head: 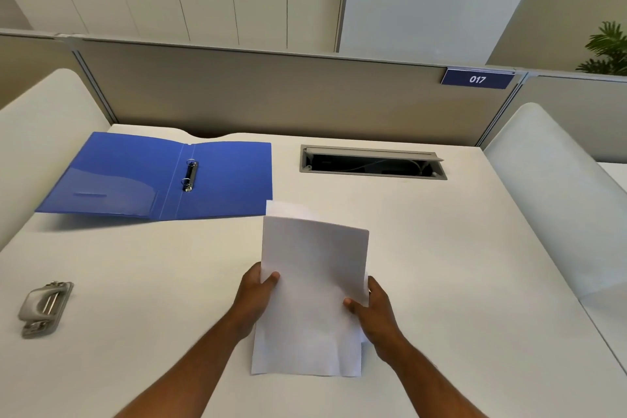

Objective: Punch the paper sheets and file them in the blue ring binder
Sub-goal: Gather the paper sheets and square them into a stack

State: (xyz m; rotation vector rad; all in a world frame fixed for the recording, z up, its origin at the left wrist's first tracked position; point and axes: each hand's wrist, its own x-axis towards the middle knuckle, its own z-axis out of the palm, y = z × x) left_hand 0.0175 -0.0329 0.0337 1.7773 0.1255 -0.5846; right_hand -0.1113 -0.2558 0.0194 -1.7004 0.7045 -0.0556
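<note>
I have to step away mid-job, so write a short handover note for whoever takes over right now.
Left hand and right hand both grip the sheets, held over the desk.
Binder lies open at far left, rings empty; whether the rings are open is unclear.
Punch sits untouched at the near left edge.
Done: sheets gathered.
Left: punch them, thread onto rings, close binder.
</note>
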